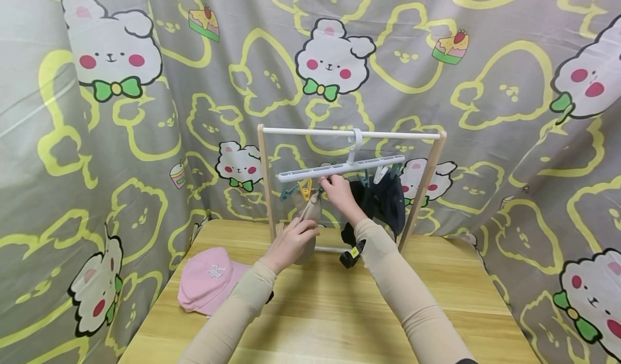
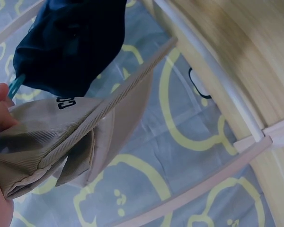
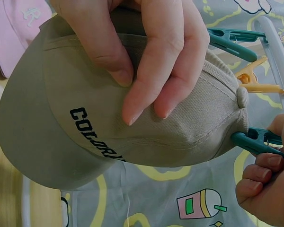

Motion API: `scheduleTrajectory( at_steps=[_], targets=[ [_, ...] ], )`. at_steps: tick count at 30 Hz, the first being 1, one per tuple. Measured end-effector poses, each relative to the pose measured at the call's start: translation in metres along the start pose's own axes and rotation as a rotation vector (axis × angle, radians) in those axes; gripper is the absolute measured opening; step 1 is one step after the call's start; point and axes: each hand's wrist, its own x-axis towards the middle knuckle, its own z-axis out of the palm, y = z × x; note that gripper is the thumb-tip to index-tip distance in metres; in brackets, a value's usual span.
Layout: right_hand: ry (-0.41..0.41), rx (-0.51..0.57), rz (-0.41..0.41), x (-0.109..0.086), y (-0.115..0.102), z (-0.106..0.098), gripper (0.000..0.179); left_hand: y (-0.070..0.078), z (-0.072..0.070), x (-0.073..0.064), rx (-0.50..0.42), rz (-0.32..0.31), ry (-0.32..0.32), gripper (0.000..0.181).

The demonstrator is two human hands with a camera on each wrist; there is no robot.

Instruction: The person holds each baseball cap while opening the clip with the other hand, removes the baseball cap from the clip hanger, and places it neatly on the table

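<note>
A beige baseball cap (image 3: 175, 127) with dark lettering hangs below the white clip hanger (image 1: 339, 168), its brim pointing down. My left hand (image 1: 291, 242) grips the cap, fingers spread over its crown in the right wrist view. At the top of the crown, my right hand (image 3: 270, 175) pinches a green clothespin (image 3: 253, 141), whose tips meet the fabric. Another green clip (image 3: 234, 43) and a yellow clip (image 1: 305, 190) hang beside it on the hanger. A navy cap (image 2: 73, 47) hangs close by, to the right in the head view.
The hanger hooks over the white rail of a rack with wooden side posts (image 1: 423, 189), standing at the back of the wooden table (image 1: 330, 310). A pink cap (image 1: 208, 280) lies on the table at left. Patterned curtains (image 1: 271, 40) enclose the table behind and at the sides.
</note>
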Motion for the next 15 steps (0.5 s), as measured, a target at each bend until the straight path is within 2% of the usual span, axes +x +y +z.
scheduleTrajectory(
  at_steps=[6,15],
  targets=[
    [0.005,-0.003,0.0,0.0006,0.0001,0.0002,0.034,0.0,-0.0001,-0.0012,0.0,-0.003,-0.006,0.02],
    [0.0,0.015,0.006,0.0002,0.001,-0.0002,0.034,-0.0006,0.0021,-0.0046,0.006,0.007,0.022,0.019]
  ],
)
